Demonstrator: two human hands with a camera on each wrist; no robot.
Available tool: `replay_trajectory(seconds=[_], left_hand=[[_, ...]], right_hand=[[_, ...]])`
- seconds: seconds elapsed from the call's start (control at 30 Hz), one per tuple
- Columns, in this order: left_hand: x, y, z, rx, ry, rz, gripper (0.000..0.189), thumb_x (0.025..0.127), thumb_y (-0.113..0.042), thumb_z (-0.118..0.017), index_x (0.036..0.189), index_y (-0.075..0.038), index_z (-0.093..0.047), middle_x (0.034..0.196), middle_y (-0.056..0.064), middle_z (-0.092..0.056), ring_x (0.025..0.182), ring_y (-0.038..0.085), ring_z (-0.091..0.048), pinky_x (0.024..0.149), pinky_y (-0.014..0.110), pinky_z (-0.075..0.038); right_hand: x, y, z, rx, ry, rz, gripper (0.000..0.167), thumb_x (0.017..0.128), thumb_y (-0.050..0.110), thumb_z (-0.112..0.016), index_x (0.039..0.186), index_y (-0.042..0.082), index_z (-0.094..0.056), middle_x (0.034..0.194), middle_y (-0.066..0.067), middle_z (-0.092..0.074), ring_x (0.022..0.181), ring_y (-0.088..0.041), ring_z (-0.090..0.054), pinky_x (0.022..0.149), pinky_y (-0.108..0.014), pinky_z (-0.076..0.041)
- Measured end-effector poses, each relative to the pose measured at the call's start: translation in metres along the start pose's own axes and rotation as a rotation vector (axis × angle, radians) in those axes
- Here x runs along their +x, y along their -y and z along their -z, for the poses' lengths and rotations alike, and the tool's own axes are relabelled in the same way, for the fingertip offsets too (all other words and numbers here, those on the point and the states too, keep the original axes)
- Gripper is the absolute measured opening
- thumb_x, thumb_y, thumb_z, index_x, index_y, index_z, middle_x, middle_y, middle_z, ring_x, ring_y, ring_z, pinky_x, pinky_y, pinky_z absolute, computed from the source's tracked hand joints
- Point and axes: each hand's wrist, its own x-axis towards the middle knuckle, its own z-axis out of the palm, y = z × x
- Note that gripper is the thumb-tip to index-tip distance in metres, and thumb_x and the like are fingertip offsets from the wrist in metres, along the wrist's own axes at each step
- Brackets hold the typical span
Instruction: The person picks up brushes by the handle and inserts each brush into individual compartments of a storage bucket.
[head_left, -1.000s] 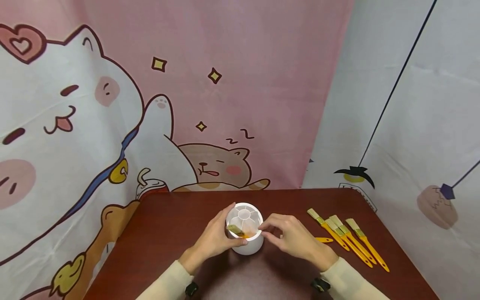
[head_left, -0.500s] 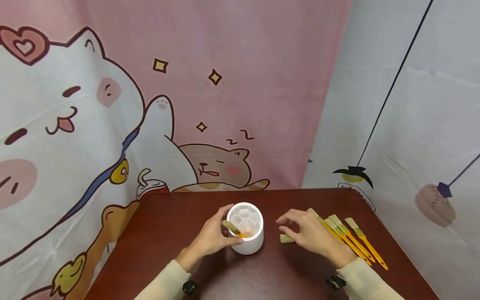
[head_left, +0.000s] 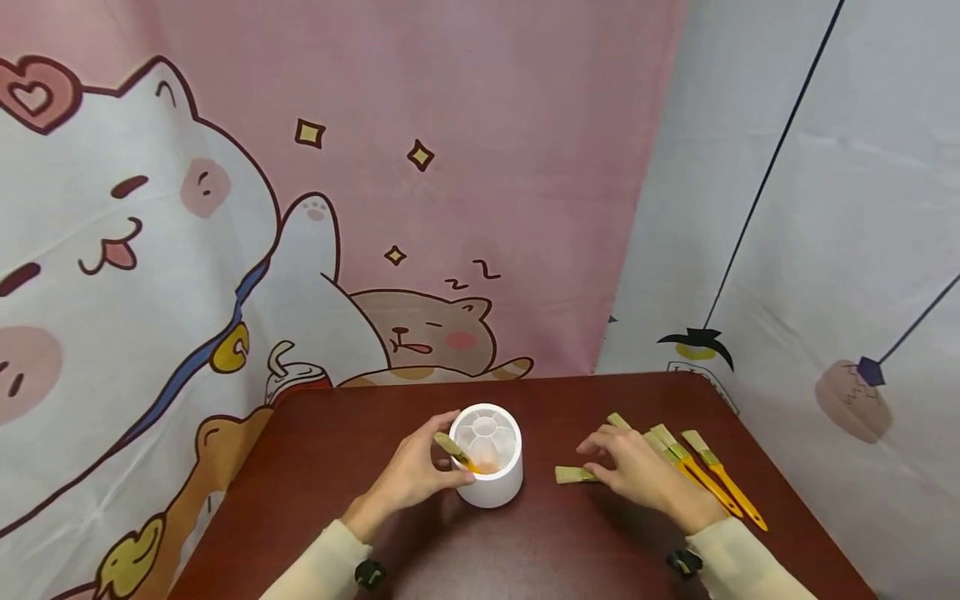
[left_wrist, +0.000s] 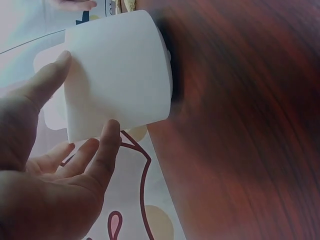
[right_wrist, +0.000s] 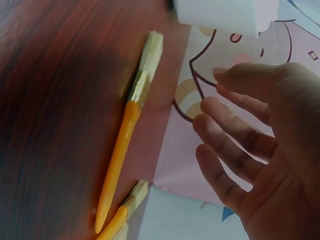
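Observation:
A white round holder point(head_left: 491, 490) with several compartments stands upright on the table. My left hand point(head_left: 408, 475) grips its left side, thumb near the front rim and fingers round the far side; the left wrist view shows thumb and fingers on the white wall point(left_wrist: 117, 75). One paintbrush point(head_left: 452, 448) stands in the holder, bristles up, leaning left over the rim. To the right, my right hand point(head_left: 637, 471) hovers with relaxed fingers over another paintbrush point(head_left: 570, 474), whose handle it hides in the head view. The right wrist view shows that brush's orange handle point(right_wrist: 119, 155) lying on the table, apart from the fingers.
Several more paintbrushes point(head_left: 726, 483) with orange handles lie at the right of the dark red table point(head_left: 330, 433), partly behind my right hand. A pink cartoon curtain point(head_left: 525, 208) hangs right behind the table's back edge.
My right hand has left the holder's rim and moved right, over the single lying brush. The brush in the holder now leans farther left. My left hand keeps its grip on the holder.

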Motion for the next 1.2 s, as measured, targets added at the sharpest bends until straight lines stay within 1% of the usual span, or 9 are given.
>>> replay_trajectory(seconds=[0.1,0.27,0.33,0.47,0.53,0.7,0.83,1.1,1.2], left_hand=[[-0.001,0.002,0.003,-0.031,0.017,0.01,0.1,0.083,-0.018,-0.109,0.169,-0.014,-0.058,0.149,0.014,-0.074,0.117,0.027,-0.08,0.091,0.038,-0.072],[-0.005,0.003,0.005,-0.103,0.025,0.037,0.096,0.086,-0.009,-0.106,0.169,-0.013,-0.057,0.136,0.015,-0.075,0.133,0.041,-0.08,0.093,0.038,-0.072],[-0.007,0.001,0.003,-0.106,0.014,0.048,0.092,0.085,-0.008,-0.105,0.164,-0.01,-0.058,0.144,0.017,-0.073,0.134,0.041,-0.08,0.093,0.038,-0.072],[-0.014,-0.008,-0.008,-0.123,-0.03,0.092,0.098,0.081,-0.011,-0.108,0.161,-0.002,-0.053,0.162,0.024,-0.064,0.128,0.039,-0.081,0.093,0.042,-0.072],[-0.016,-0.014,-0.016,-0.091,-0.071,0.113,0.103,0.078,-0.017,-0.111,0.161,0.0,-0.051,0.165,0.025,-0.061,0.127,0.037,-0.078,0.1,0.046,-0.071],[-0.016,-0.026,-0.034,0.045,-0.175,0.154,0.118,0.07,-0.037,-0.115,0.164,-0.004,-0.05,0.161,0.021,-0.059,0.138,0.036,-0.065,0.115,0.057,-0.058],[-0.014,-0.031,-0.04,0.046,-0.21,0.184,0.119,0.068,-0.038,-0.115,0.164,-0.007,-0.052,0.156,0.021,-0.059,0.139,0.039,-0.066,0.117,0.06,-0.055],[-0.011,-0.024,-0.038,-0.001,-0.197,0.181,0.112,0.071,-0.027,-0.114,0.164,-0.005,-0.055,0.16,0.029,-0.059,0.143,0.045,-0.067,0.122,0.065,-0.053],[-0.011,-0.02,-0.033,-0.04,-0.168,0.176,0.111,0.073,-0.022,-0.113,0.165,-0.004,-0.054,0.159,0.03,-0.061,0.138,0.043,-0.07,0.116,0.061,-0.057]], right_hand=[[-0.002,-0.006,0.0,-0.018,0.037,-0.03,0.021,0.097,0.014,-0.095,0.117,0.017,-0.087,0.113,0.004,-0.084,0.096,-0.021,-0.081,0.081,-0.033,-0.067],[-0.001,-0.015,0.001,-0.033,0.084,-0.051,0.024,0.098,0.018,-0.096,0.119,0.017,-0.087,0.116,0.006,-0.084,0.097,-0.017,-0.082,0.082,-0.034,-0.067],[-0.002,-0.019,0.002,-0.035,0.096,-0.051,0.025,0.098,0.018,-0.096,0.121,0.016,-0.087,0.118,0.004,-0.084,0.099,-0.018,-0.082,0.083,-0.035,-0.068],[-0.004,-0.025,0.003,-0.037,0.126,-0.049,0.026,0.098,0.016,-0.095,0.122,0.014,-0.086,0.121,0.0,-0.084,0.104,-0.023,-0.083,0.087,-0.04,-0.069],[-0.005,-0.027,0.003,-0.044,0.144,-0.051,0.027,0.098,0.017,-0.096,0.123,0.014,-0.086,0.122,0.001,-0.084,0.106,-0.023,-0.082,0.088,-0.041,-0.069],[-0.01,-0.033,0.0,-0.058,0.166,-0.051,0.027,0.096,0.021,-0.098,0.121,0.016,-0.087,0.119,0.003,-0.082,0.103,-0.021,-0.08,0.086,-0.04,-0.068],[-0.011,-0.034,-0.004,-0.072,0.166,-0.042,0.027,0.096,0.025,-0.098,0.119,0.018,-0.087,0.116,0.005,-0.082,0.099,-0.02,-0.08,0.081,-0.037,-0.065],[-0.011,-0.034,-0.01,-0.077,0.16,-0.023,0.023,0.096,0.022,-0.098,0.115,0.017,-0.087,0.11,0.005,-0.081,0.094,-0.015,-0.077,0.078,-0.034,-0.065],[-0.01,-0.033,-0.011,-0.072,0.158,-0.016,0.02,0.096,0.02,-0.098,0.114,0.017,-0.088,0.109,0.005,-0.081,0.093,-0.015,-0.078,0.078,-0.032,-0.065]])
